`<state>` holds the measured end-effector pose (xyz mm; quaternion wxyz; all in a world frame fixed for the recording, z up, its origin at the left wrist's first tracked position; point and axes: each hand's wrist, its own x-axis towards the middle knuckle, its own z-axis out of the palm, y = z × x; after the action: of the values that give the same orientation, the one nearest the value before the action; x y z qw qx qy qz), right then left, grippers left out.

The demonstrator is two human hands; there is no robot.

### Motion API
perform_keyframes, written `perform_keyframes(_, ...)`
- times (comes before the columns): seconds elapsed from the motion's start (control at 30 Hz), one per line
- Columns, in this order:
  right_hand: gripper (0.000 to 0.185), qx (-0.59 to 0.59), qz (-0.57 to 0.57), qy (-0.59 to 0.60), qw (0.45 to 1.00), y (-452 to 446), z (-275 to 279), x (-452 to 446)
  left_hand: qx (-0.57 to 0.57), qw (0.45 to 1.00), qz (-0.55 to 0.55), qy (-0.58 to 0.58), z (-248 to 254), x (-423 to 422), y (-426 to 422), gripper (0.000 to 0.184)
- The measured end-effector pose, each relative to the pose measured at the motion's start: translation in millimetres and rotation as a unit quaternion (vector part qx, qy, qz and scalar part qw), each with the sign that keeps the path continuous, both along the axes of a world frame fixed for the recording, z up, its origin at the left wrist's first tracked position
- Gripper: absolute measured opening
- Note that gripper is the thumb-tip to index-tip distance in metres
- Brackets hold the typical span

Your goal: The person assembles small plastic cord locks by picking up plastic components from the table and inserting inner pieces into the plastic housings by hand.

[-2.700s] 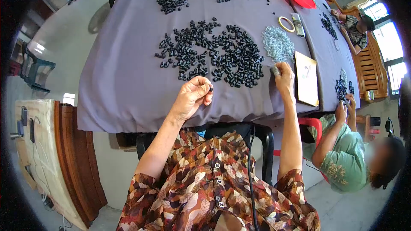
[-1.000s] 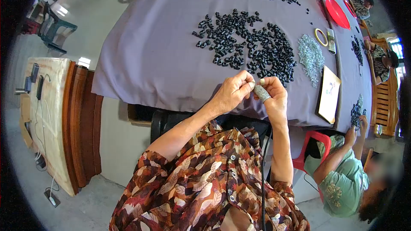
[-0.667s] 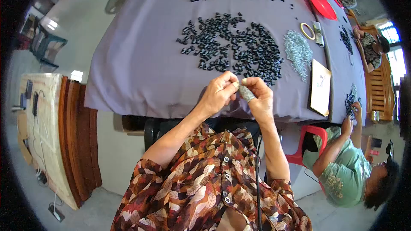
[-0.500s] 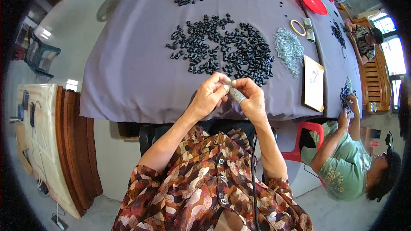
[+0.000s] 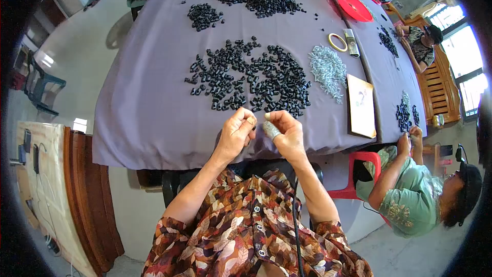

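My left hand (image 5: 233, 138) is closed, with a small black piece (image 5: 254, 127) showing at its curled fingers. Across a narrow gap, my right hand (image 5: 290, 136) has its index finger and thumb drawn together; whatever they may pinch is too small to make out. A grey speckled wrap (image 5: 271, 130) covers its thumb. Both hands are just above the near side of the table, in front of a wide pile of small black plastic pieces (image 5: 281, 79). To the right of that pile lies a heap of small clear, silvery pieces (image 5: 328, 70).
Beyond are more black pieces (image 5: 259, 1). On the purple cloth (image 5: 148, 92) lie a tape roll (image 5: 330, 40), a small packet (image 5: 351, 42), a flat board (image 5: 361, 105) and a red tray (image 5: 353, 5). A co-worker in green (image 5: 407, 190) sits at the right; others work farther back.
My hands have drawn apart, where before their fingertips met. The black piece now shows at my left fingers. The whole view has shifted, with the table lower and farther left.
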<state>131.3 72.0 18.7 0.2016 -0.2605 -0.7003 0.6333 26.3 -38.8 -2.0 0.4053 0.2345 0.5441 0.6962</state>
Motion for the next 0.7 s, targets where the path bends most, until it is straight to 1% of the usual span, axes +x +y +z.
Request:
perform_keyframes(0.07, 0.012, 0.091, -0.067, -0.006, 0.994, 15, 6, 6, 0.018, 1.000, 0.002, -0.013, 0, 0, 0, 0.014)
perform_keyframes(0.13, 0.011, 0.187, -0.126, -0.010, 0.974, 48, 3, 14, 0.037, 0.999, -0.006, -0.032, -2, -1, 0, 0.015)
perform_keyframes(0.23, 0.015, 0.314, -0.188, -0.058, 0.929, 107, -3, 28, 0.048, 0.997, -0.017, -0.054, -3, -4, -1, 0.014)
perform_keyframes(0.3, 0.021, 0.355, -0.196, -0.064, 0.912, 143, -10, 35, 0.048, 0.996, -0.014, -0.068, -2, -4, -2, 0.012)
perform_keyframes(0.37, 0.025, 0.393, -0.192, -0.058, 0.898, 156, -9, 36, 0.046, 0.996, -0.008, -0.082, 0, -3, -3, 0.012)
perform_keyframes(0.4, 0.027, 0.393, -0.195, -0.114, 0.891, 142, 8, 31, 0.048, 0.996, -0.011, -0.081, 0, -4, -3, 0.011)
perform_keyframes(0.5, 0.020, 0.430, -0.175, -0.121, 0.877, 102, 21, 21, 0.062, 0.995, 0.001, -0.073, -1, -4, -4, 0.010)
perform_keyframes(0.53, 0.015, 0.421, -0.139, -0.092, 0.891, 87, 21, 19, 0.057, 0.996, 0.002, -0.074, 0, -3, -4, 0.010)
perform_keyframes(0.6, 0.011, 0.315, -0.077, -0.046, 0.945, 47, 22, 13, 0.055, 0.996, 0.004, -0.065, -1, -3, -3, 0.010)
perform_keyframes(0.7, 0.013, 0.161, 0.021, -0.004, 0.987, 0, 19, 3, 0.082, 0.994, 0.003, -0.066, 2, 1, -2, 0.013)
